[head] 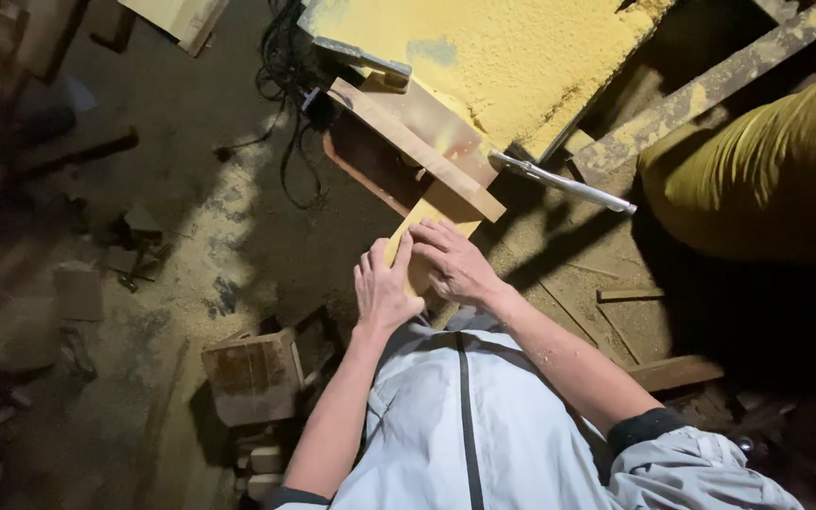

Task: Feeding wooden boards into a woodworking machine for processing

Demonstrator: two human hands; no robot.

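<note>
A wooden block (pixel 252 376) sits on the dusty floor (pixel 181 236) at 8 o'clock. The left hand (pixel 382 288) lies flat, fingers (pixel 399 253) spread, on a thin wooden strip (pixel 424 231) (near the middle). The right hand (pixel 455 263) presses it too, fingers stretched out, gripping nothing. At 12 o'clock the strip goes under a wooden fence board (pixel 417 146) on the sawdust-covered worktop (pixel 512 57).

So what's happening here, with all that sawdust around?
A person is pressing both hands flat on a pale wooden board: the left hand on its near end, the right hand beside it. The board's far end lies under a wooden crosspiece at the edge of a sawdust-covered machine table. A metal bar sticks out nearby, and wood offcuts lie on the dusty floor.
</note>
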